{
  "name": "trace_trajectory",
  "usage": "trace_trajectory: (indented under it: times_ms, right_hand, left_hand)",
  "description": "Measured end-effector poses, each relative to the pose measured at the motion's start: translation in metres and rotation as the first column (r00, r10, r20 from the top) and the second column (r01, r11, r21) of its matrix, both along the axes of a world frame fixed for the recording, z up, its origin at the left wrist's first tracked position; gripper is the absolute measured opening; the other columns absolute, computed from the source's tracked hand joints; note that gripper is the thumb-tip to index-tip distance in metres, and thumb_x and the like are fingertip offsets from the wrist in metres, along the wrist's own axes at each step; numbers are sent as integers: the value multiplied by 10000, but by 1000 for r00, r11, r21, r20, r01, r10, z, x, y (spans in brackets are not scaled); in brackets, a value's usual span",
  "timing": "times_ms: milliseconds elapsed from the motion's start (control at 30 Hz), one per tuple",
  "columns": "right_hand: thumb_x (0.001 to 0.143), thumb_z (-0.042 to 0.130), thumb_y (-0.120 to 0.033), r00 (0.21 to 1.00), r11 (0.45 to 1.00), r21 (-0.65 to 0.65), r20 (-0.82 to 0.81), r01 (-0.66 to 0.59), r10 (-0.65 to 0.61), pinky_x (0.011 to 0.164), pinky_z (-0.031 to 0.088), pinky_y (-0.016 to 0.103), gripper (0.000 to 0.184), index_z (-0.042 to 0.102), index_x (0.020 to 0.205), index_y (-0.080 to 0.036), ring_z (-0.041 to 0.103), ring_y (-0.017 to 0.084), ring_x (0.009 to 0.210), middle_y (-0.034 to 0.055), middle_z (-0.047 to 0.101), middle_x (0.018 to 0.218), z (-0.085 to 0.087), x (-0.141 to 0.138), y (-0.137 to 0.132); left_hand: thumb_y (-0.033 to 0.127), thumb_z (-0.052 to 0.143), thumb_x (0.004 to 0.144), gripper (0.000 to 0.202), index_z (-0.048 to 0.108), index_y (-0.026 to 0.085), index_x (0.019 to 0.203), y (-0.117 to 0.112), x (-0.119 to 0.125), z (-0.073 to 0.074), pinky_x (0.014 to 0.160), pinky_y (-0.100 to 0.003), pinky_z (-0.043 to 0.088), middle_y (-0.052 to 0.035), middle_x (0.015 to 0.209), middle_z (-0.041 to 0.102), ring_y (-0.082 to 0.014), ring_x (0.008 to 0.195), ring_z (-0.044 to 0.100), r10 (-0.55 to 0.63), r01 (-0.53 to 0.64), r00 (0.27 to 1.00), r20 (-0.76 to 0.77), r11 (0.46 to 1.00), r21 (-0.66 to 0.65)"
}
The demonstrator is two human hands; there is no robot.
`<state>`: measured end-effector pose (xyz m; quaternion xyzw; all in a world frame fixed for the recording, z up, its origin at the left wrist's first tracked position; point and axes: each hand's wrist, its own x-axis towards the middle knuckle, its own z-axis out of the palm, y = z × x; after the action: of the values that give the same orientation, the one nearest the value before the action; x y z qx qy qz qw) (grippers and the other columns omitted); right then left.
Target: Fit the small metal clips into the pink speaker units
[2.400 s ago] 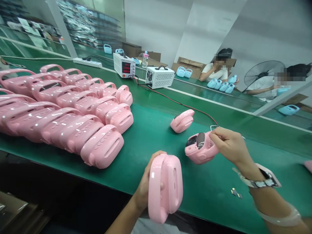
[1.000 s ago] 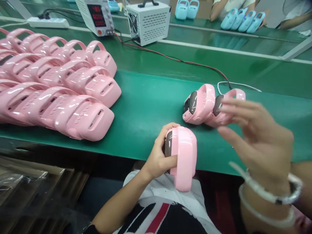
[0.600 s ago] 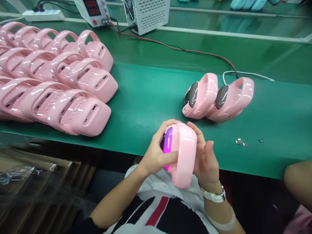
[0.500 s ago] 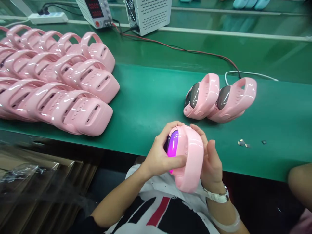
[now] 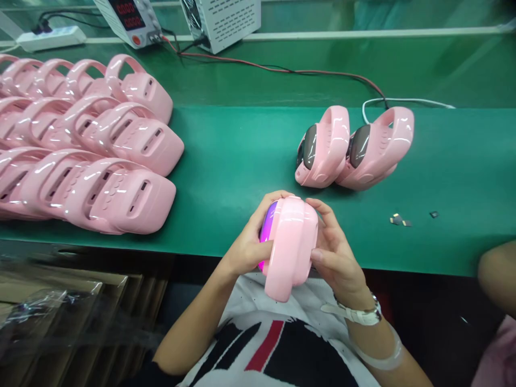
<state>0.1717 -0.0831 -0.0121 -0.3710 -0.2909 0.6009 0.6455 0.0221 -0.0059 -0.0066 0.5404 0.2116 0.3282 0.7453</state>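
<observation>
Between my hands is a pink portable speaker with a broad carrying handle and a purple-lit left face. My left hand grips that lit side, its thumb near the handle. On the opposite side, my right hand has its thumb and fingertips against the housing. The speaker's front is turned away and partly hidden by my left hand. Beyond my hands stand two similar pink speakers with dark, unlit faces. A few tiny memory cards lie to the right on the green table.
Rows of pink speakers fill the table's left side. Behind are a power supply with red digits, a power strip and a red cable. Cardboard stands below at left. Another person's arm shows at right.
The speaker has been turned, so its lit face shows less and its right side more. My right thumb has come down onto the housing. The camera view has shifted slightly.
</observation>
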Motion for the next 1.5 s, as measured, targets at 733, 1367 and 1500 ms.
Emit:
trace_trajectory:
  times_ms: [733,1367,1500]
  right_hand:
    - [803,766,-218,886,932,256,322,257,-333,1066,482,502,294,758,1052,-372,503,304,1331,-19,547,1434,-7,-7,-16]
    - [708,806,-121,330,536,485,448,691,-831,894,534,477,175,787,754,-288,655,200,821,-7,654,777,-9,53,-22]
    - [646,845,-202,130,366,422,491,829,-861,925,536,533,127,772,744,-237,664,219,771,-4,665,767,-13,89,-32]
  left_hand:
    - [443,761,666,634,499,267,1217,-8,8,-1,1003,-423,396,-56,1234,500,-293,1142,483,169,-171,985,44,985,30]
    - [435,745,695,642,465,298,1257,-14,3,2,846,-320,448,-21,1149,533,-211,956,531,132,-132,991,-5,991,21]
    - [431,746,673,657,465,295,1251,-14,3,2,845,-323,442,-26,1150,521,-211,951,522,117,-117,993,3,993,-3]
